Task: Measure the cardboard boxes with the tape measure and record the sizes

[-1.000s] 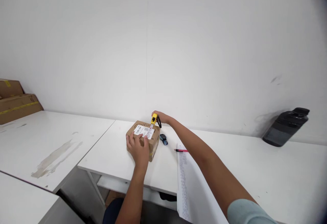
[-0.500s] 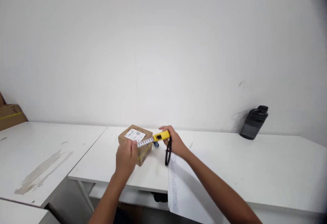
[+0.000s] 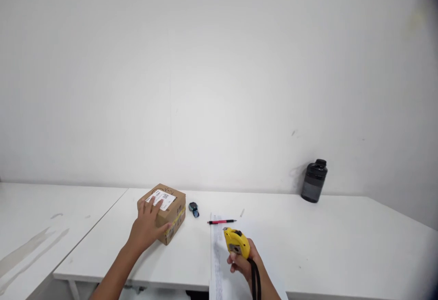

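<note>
A cardboard box [image 3: 178, 205] with a white label [image 3: 167, 201] and yellow tape sits on the white table. My left hand [image 3: 145, 227] lies on its near left side, fingers spread over the top and the thumb against the front face. In my right hand [image 3: 244, 263] is a yellow tape measure [image 3: 237, 244], held over the paper [image 3: 219, 272]; its blade is drawn in, and a black wrist strap [image 3: 255, 277] hangs from it. A red and black pen [image 3: 221, 222] lies across the top of the paper.
A dark wristwatch [image 3: 194, 209] lies just right of the box. Towards the back right, a black bottle [image 3: 314, 181] stands by the white wall [image 3: 219, 85]. Another white table [image 3: 68, 208] adjoins on the left, with smeared marks on its top.
The tape measure's blade has gone back into its case. My left hand has let go of the blade and come onto the box. My right hand has moved nearer to me with the tape measure.
</note>
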Action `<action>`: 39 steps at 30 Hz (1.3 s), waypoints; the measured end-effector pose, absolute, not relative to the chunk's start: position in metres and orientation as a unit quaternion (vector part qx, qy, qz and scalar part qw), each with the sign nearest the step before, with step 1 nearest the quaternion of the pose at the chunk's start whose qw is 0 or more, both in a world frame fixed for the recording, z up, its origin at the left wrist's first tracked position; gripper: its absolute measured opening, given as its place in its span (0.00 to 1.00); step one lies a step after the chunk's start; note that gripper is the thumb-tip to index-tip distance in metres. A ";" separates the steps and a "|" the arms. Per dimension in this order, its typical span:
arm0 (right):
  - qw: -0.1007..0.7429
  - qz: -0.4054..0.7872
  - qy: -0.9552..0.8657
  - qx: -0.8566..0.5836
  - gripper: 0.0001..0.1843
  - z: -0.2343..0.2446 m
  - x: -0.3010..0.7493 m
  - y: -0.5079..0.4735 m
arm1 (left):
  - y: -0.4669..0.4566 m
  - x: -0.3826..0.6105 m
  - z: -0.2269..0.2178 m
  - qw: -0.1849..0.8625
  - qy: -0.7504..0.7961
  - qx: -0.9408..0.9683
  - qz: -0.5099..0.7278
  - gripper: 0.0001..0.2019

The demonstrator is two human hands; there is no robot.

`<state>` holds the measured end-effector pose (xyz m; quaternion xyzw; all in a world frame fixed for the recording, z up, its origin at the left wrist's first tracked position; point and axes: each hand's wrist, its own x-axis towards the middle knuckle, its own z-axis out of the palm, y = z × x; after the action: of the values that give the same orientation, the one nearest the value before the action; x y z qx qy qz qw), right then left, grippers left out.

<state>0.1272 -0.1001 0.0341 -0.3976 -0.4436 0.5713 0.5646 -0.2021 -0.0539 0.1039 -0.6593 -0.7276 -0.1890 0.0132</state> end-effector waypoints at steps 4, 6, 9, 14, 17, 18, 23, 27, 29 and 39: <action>0.598 0.594 -0.380 -0.381 0.28 0.033 0.119 -0.089 | -0.061 -0.212 0.103 0.032 -0.725 -0.655 -0.211 0.37; 0.591 0.603 -0.369 -0.389 0.33 0.031 0.109 -0.079 | -0.065 -0.213 0.108 0.029 -0.725 -0.649 -0.228 0.36; 0.569 0.604 -0.389 -0.400 0.38 0.029 0.091 -0.066 | -0.072 -0.212 0.122 -0.002 -0.724 -0.631 -0.277 0.31; 0.552 0.603 -0.474 -0.327 0.33 0.038 0.055 -0.071 | -0.088 -0.199 0.151 -0.098 -0.740 -0.593 -0.304 0.28; 0.568 0.566 -0.530 -0.276 0.31 0.045 0.036 -0.075 | -0.094 -0.193 0.165 -0.108 -0.746 -0.592 -0.284 0.27; 0.578 0.547 -0.543 -0.270 0.29 0.047 0.031 -0.075 | -0.094 -0.194 0.167 -0.115 -0.746 -0.593 -0.281 0.26; 0.597 0.481 -0.570 -0.298 0.23 0.061 0.030 -0.069 | -0.092 -0.209 0.148 -0.315 -0.710 -0.564 -0.280 0.29; 0.617 0.453 -0.579 -0.281 0.22 0.077 0.054 -0.061 | -0.105 -0.199 0.120 -0.279 -0.695 -0.555 -0.363 0.30; 0.594 0.460 -0.604 -0.266 0.20 0.086 0.067 -0.060 | -0.118 -0.185 0.117 -0.124 -0.704 -0.551 -0.431 0.29; 0.483 0.549 -0.653 -0.197 0.24 0.107 0.074 -0.109 | -0.149 -0.127 0.139 -0.432 -0.487 -0.666 -0.363 0.33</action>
<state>0.0740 -0.1090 0.1068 -0.1968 -0.6530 0.5491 0.4830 -0.1267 -0.1486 0.1391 -0.6663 -0.4869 -0.3633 -0.4324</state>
